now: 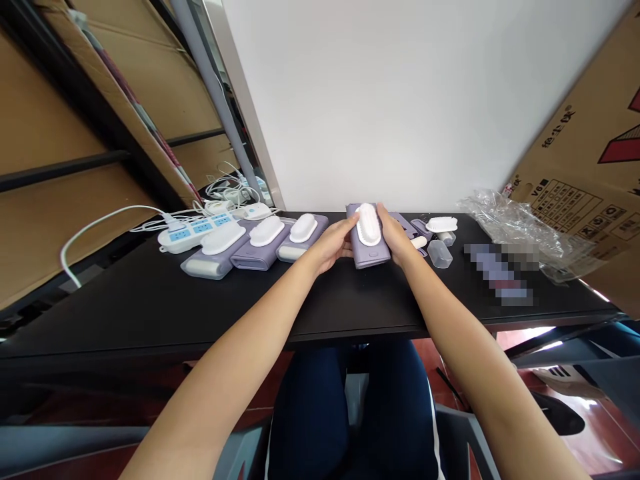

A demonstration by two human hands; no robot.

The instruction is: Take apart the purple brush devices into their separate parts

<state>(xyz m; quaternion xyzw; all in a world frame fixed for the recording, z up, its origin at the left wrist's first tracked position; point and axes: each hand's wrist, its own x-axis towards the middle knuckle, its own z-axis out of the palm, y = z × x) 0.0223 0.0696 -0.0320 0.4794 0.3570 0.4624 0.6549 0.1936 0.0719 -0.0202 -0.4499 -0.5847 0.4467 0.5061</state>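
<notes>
My left hand (329, 245) and my right hand (393, 235) grip a lavender rectangular case (371, 257) from either side, with a white oval cover (367, 224) on top. Three similar lavender cases stand in a row to the left, each topped by a white oval piece: one (205, 268), one (257, 255) and one (295, 249). Right of my right hand lie a white oval piece (441, 225) and a small translucent plastic cap (440, 254). Other lavender parts are partly hidden behind my right hand.
A black table (150, 313) carries everything. A white power strip (193, 235) with tangled white cables (230, 193) sits at the back left. A crumpled plastic bag (520, 230), a pixelated item (497, 273) and a cardboard box (575, 180) are on the right.
</notes>
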